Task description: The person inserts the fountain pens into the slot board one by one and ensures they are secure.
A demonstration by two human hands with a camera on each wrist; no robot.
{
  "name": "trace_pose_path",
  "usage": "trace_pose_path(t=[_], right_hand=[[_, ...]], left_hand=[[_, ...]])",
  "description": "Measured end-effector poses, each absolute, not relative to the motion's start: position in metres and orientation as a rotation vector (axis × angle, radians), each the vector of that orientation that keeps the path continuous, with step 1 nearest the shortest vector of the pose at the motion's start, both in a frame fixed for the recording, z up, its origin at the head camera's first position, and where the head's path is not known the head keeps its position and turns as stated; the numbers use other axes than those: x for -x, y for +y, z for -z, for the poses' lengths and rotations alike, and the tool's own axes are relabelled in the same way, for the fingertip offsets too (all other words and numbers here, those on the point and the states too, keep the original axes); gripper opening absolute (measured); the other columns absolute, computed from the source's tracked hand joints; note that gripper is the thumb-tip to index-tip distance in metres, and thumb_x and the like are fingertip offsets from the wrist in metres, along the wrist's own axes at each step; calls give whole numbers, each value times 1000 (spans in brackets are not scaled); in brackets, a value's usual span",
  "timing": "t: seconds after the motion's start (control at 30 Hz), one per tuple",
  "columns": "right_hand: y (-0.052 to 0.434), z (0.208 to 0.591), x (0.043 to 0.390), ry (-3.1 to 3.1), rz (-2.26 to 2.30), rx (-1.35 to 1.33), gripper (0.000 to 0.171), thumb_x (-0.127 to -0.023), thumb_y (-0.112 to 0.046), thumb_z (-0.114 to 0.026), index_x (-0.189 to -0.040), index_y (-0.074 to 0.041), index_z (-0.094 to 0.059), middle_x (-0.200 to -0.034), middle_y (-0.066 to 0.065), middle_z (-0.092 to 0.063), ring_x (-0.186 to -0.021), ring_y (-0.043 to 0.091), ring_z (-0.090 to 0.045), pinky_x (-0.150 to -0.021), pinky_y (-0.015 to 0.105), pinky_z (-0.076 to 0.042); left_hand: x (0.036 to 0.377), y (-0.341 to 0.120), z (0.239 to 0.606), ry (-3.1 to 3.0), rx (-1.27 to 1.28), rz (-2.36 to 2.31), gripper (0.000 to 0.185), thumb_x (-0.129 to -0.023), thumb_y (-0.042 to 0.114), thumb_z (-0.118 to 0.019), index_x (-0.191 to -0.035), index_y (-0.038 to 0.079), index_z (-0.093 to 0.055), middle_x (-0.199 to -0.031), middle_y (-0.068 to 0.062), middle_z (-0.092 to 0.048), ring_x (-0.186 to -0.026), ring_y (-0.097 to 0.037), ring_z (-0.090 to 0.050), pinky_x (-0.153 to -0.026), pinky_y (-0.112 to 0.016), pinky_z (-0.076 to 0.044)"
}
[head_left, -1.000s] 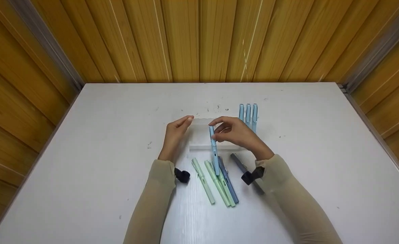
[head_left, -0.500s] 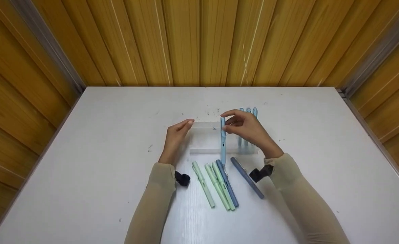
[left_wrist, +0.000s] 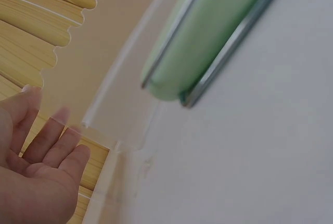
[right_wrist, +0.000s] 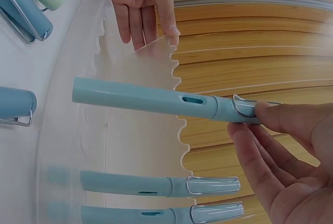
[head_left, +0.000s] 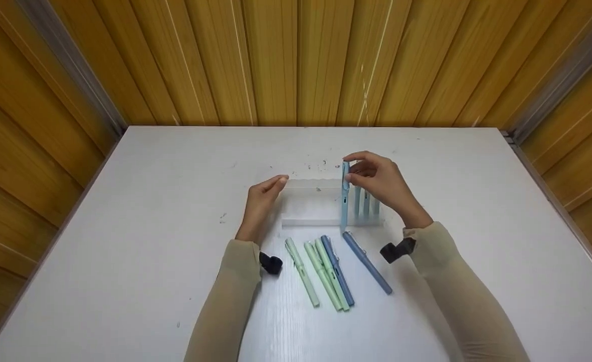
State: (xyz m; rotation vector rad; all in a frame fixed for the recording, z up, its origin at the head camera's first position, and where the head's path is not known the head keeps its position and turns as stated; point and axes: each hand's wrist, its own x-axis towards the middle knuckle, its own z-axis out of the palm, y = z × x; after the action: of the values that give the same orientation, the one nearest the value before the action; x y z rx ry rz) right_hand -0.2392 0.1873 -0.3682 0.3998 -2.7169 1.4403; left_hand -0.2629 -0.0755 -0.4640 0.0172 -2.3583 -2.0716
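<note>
While my left hand [head_left: 262, 199] rests with straight fingers against the left end of the clear holder [head_left: 310, 202], my right hand [head_left: 382, 182] pinches the capped top of a light blue pen [head_left: 344, 195], upright over the holder, just left of three standing pens [head_left: 367, 203] on the white surface [head_left: 125, 241].

A light blue capped pen [head_left: 344, 198] with a metal clip is held upright by its cap end, its lower end down in a clear plastic holder [head_left: 308, 221]. It is positioned just left of three matching blue pens [head_left: 366, 203] already stood in the holder's right end.
</note>
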Motion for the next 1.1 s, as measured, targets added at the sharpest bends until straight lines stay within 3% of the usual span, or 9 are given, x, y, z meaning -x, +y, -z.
trace_pose_path(t=[0.6, 0.87, 1.1], right_hand=[[195, 367, 245, -2696, -1388, -331, 36, -90, -11, -67, -126, -15, -61, -110, 11, -69, -96, 23, -67, -87, 36, -57], [196, 371, 249, -2661, -1372, -326, 36, -90, -10, -67, -125, -15, -61, -109, 12, -68, -95, 22, -66, -86, 29, -56], [196, 376, 251, -2667, -1392, -312, 36, -90, -10, -67, -126, -15, -60, -112, 11, -68, -97, 23, -66, -90, 38, -56]], left_hand=[[264, -77, 464, -2361, -23, 2110, 38, -90, 45, -63, -119, 21, -69, -131, 2, -62, -131, -16, -50, -112, -37, -38], [265, -79, 465, -2355, 6, 2095, 37, -93, 42, -62, -121, 19, -68, -131, 1, -62, -129, -17, -52, -111, -36, -39], [264, -79, 467, -2356, 0, 2076, 37, -93, 41, -62, -121, 17, -68, -130, 0, -63, -128, -17, -53, -111, -36, -40]])
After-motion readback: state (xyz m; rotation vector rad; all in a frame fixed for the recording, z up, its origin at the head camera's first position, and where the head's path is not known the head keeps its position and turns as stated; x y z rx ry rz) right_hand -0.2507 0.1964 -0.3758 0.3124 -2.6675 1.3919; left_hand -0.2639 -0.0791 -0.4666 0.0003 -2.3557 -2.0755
